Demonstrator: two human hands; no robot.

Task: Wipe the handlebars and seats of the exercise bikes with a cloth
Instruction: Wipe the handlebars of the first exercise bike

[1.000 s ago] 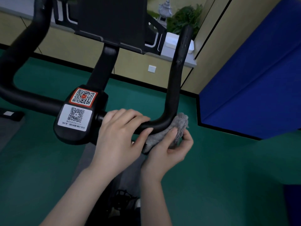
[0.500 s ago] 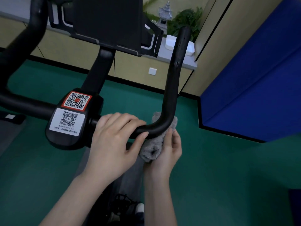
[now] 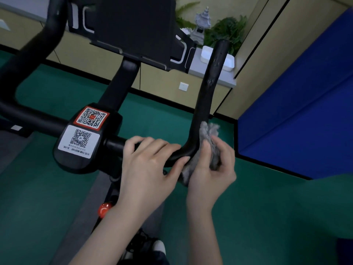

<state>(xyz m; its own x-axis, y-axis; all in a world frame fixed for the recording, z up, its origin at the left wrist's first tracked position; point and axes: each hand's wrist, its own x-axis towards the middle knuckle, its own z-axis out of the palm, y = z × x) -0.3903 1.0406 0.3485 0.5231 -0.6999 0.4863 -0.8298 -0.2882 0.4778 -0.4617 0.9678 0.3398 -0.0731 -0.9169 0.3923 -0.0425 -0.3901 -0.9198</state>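
A black exercise bike handlebar (image 3: 208, 96) rises on the right and bends into a crossbar toward a centre block with two QR stickers (image 3: 86, 134). My left hand (image 3: 149, 165) is wrapped over the crossbar just left of the bend. My right hand (image 3: 212, 173) presses a grey fluffy cloth (image 3: 209, 138) against the outer side of the bend, the cloth bunched between fingers and bar. The bar's left horn (image 3: 32, 52) curves up at the far left. No seat is in view.
A black tablet holder (image 3: 137, 25) sits above the stem. A red knob (image 3: 104, 209) shows below on the frame. Green floor surrounds the bike, a blue padded mat (image 3: 298, 111) stands at the right, and a cabinet ledge holds a white box (image 3: 229, 62) and plants.
My right hand with the cloth has shifted from under the bend to its outer right side and slightly up. My left hand has kept its grip on the crossbar.
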